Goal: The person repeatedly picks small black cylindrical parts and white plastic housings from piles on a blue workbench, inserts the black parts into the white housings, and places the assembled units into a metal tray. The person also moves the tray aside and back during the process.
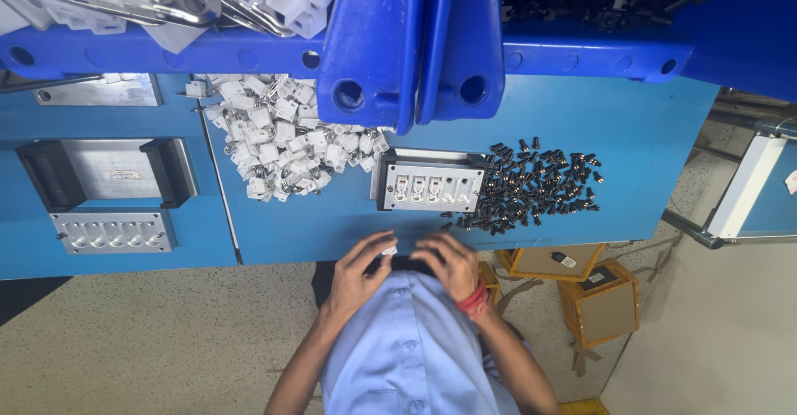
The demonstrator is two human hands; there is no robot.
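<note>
Both hands meet at table edge: left hand (359, 270) pinches one small white plastic piece (389, 251); right hand (452, 266) curled, contents unclear. Beyond: one metal fixture block (432, 186), white housings heap (282, 137), glossy black parts pile (535, 187), uncountable.

Plastic, metal and cloth on a painted counter

The counter (647, 133) looks smooth, matt blue; the fixture block (432, 187) is dull brushed metal. White plastic housings (282, 141) lie heaped, small black parts (540, 187) look slightly glossy, blue bins (374, 41) are shiny moulded plastic, the shirt (415, 349) soft cloth.
</note>
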